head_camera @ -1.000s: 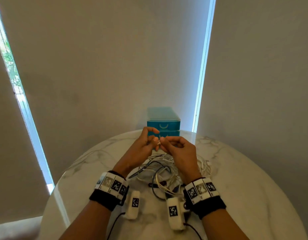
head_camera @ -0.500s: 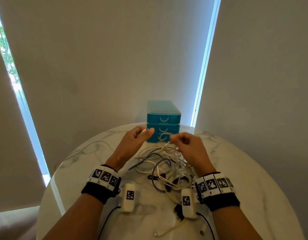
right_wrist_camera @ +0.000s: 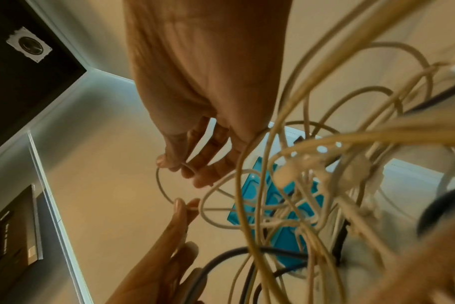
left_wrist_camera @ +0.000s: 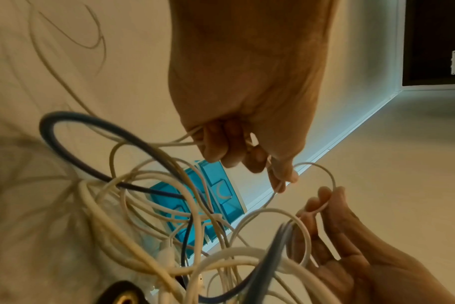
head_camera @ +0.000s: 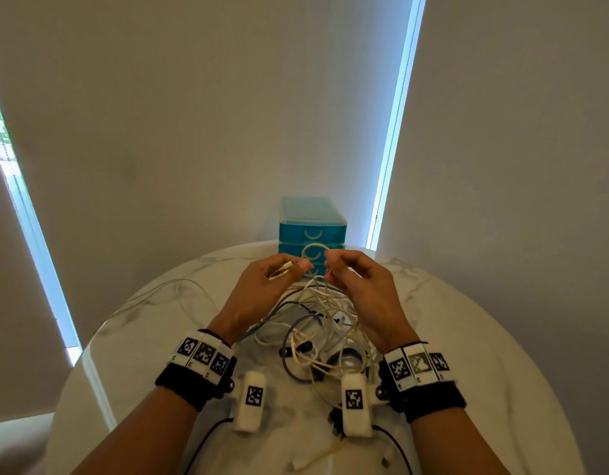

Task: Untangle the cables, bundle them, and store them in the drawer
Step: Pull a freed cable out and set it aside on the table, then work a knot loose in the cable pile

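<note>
A tangle of white, cream and dark blue cables (head_camera: 316, 332) lies mid-table between my wrists. Both hands hover over its far side. My left hand (head_camera: 297, 266) pinches one thin white cable (head_camera: 315, 247) with its plug end at the fingers. My right hand (head_camera: 330, 265) pinches the same cable a little way along, so a small loop arches between them. That loop (left_wrist_camera: 327, 174) shows between the left fingers (left_wrist_camera: 278, 176) and the right hand (left_wrist_camera: 325, 203). The loop (right_wrist_camera: 159, 185) also shows in the right wrist view. The blue drawer unit (head_camera: 311, 222) stands shut behind the hands.
The round white marble table (head_camera: 484, 337) ends close on all sides. A thin white cable (head_camera: 166, 291) trails across its left part. Another loose cable end (head_camera: 316, 457) lies near the front edge. Pale blinds close off the back.
My hands, spread apart half a second ago, have come back close together and slightly higher. A small loop of white cable now arches between them.
</note>
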`<control>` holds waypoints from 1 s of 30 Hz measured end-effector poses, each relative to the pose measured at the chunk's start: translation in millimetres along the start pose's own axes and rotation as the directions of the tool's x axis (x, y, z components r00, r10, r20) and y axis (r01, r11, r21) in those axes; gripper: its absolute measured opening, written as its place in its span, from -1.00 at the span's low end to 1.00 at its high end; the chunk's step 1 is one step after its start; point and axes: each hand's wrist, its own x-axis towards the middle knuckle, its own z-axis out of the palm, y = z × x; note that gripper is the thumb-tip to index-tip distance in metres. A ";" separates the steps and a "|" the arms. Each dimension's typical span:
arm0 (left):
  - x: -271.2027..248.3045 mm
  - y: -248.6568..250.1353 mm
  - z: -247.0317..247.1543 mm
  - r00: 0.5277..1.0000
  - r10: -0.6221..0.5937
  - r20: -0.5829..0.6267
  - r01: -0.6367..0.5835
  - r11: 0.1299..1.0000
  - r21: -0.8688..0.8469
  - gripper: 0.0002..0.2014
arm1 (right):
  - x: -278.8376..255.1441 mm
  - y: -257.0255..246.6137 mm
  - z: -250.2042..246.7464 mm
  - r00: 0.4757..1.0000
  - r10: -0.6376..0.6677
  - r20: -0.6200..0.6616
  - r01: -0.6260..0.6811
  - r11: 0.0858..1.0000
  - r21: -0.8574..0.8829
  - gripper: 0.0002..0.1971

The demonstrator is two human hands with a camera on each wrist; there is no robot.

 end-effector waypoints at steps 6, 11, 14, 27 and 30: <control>4.5 -0.1 -8.3 0.918 0.062 -0.391 -0.074 0.997 -0.015 -0.78 | 4.2 24.9 -18.1 0.956 0.278 0.088 -0.188 0.818 -0.544 -0.58; 5.0 0.0 -9.5 0.883 0.050 -0.467 -0.069 0.997 -0.025 -0.76 | -1.0 6.9 -11.4 0.951 0.259 0.167 -0.144 0.854 -0.501 -0.62; 5.4 1.4 -8.4 0.890 0.031 -0.456 -0.058 0.997 -0.045 -0.76 | -4.5 1.5 -2.1 0.951 0.285 0.117 -0.214 0.884 -0.416 -0.48; 2.9 6.5 -9.7 0.934 -0.019 -0.356 -0.069 0.970 -0.234 -0.66 | 49.0 -37.7 16.2 0.984 -0.153 -0.088 0.083 0.840 -0.536 -0.84; 4.4 5.6 -8.7 0.987 0.030 -0.160 -0.056 0.985 -0.164 -0.78 | 67.5 -64.4 22.6 0.970 -0.153 -0.187 0.086 0.942 -0.325 -0.87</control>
